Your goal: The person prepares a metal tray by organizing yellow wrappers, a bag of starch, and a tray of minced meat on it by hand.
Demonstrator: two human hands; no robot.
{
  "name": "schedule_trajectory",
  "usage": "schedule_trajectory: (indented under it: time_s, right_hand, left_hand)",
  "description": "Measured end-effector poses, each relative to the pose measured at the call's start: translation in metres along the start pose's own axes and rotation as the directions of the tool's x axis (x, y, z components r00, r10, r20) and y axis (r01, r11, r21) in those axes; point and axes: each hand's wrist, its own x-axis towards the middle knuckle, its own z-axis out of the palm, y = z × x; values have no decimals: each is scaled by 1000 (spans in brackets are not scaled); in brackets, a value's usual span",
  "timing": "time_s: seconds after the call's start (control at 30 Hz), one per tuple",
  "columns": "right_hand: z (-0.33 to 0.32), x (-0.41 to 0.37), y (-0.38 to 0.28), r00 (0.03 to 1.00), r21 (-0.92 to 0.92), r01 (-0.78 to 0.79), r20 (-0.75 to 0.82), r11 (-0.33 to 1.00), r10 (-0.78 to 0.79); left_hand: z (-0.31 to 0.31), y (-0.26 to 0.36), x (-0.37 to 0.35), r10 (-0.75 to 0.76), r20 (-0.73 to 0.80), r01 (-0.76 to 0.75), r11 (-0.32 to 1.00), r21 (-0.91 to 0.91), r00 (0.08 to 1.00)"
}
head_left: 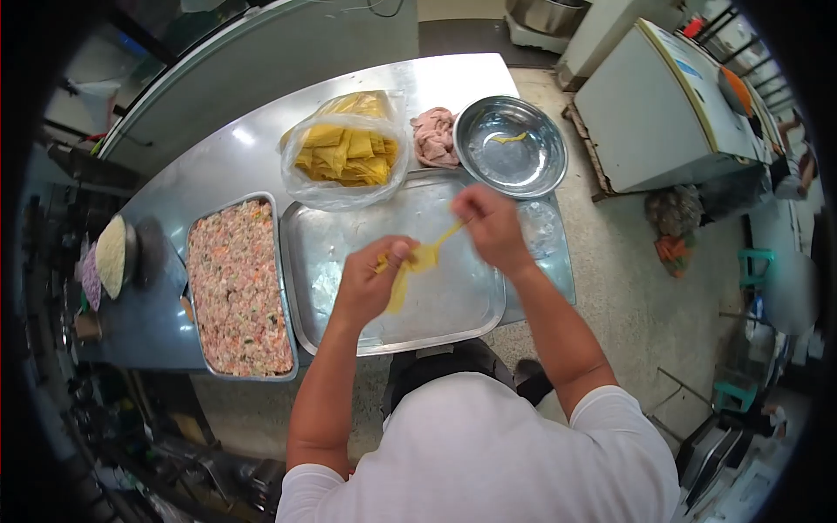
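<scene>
My left hand (373,277) pinches a thin yellow wrapper sheet (422,258), which hangs crumpled below the fingers. A narrow strip of the same sheet stretches up to my right hand (493,228), whose closed fingers grip its end. Both hands are above a large shallow metal tray (462,301). Beyond the tray, a clear plastic bag (327,197) holds a stack of folded yellow wrappers (349,157). A steel bowl (493,170) at the back right has a yellow strip (509,139) lying in it.
Left of the tray stands a pan of chopped, pinkish meat mixture (242,288). A pink cloth (434,138) lies between bag and bowl. Heaps of pale (112,253) and purple (91,277) food are at the table's left end. A white chest freezer (636,113) stands to the right.
</scene>
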Motion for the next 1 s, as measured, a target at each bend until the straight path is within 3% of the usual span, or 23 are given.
schedule_trajectory:
  time_s: [0.07,0.13,0.2,0.23,0.3,0.37,0.4,0.43,0.5,0.6,0.63,0.7,0.73,0.8,0.83,0.93,1.0]
  right_hand:
    - [-36,28,22,988,96,-54,-142,994,68]
    - [-82,59,42,972,168,-129,-173,977,158]
    - [-118,91,81,962,12,-212,-171,977,211]
    - [-132,98,108,976,-270,-191,-159,944,152]
    - [-138,106,139,994,-743,-102,-97,661,45]
    - [-113,90,98,959,-548,255,35,797,-283]
    - [-88,76,47,934,-301,352,177,886,-311]
    - [-59,54,23,931,-91,253,293,963,-217]
    - [-10,30,-5,814,35,216,545,976,-200]
    - [28,26,5,907,-80,297,336,952,-255]
    - [27,23,0,899,-120,435,115,892,-423]
    - [19,3,-10,870,-230,493,138,839,-473]
    - [16,-3,-11,851,-290,525,151,800,-503]
    - [34,-34,14,827,-322,550,340,771,-448]
    - [48,-52,30,818,-352,550,408,757,-404]
    - [86,-98,57,816,-446,520,512,729,-269]
    - [94,-113,49,829,-510,483,528,712,-185]
  left_hand:
    - [-3,11,3,14,-152,-19,999,-30,988]
    - [-6,16,5,61,-236,-80,994,-71,970]
    - [-7,25,4,64,-291,-108,985,-138,955]
    - [-8,23,4,32,-314,-87,983,-163,949]
    - [-7,20,6,115,-299,-104,993,51,947]
    - [-5,8,9,192,-273,-124,961,248,943]
    - [-2,6,12,228,-213,-152,934,323,950]
    - [0,3,19,258,-148,-183,901,392,955]
    - [-8,0,30,349,-9,-290,794,534,937]
    - [-36,23,33,525,175,-472,508,721,833]
    - [-46,34,27,574,225,-511,403,759,787]
    - [-60,29,2,597,304,-543,270,795,742]
    - [-61,16,-9,588,293,-532,284,798,754]
    - [-61,-36,-36,572,283,-523,311,794,770]
    - [-65,-73,-48,443,330,-494,331,804,834]
    - [-64,-128,-89,210,136,-210,380,901,968]
    - [-61,-110,-98,278,46,-177,466,867,959]
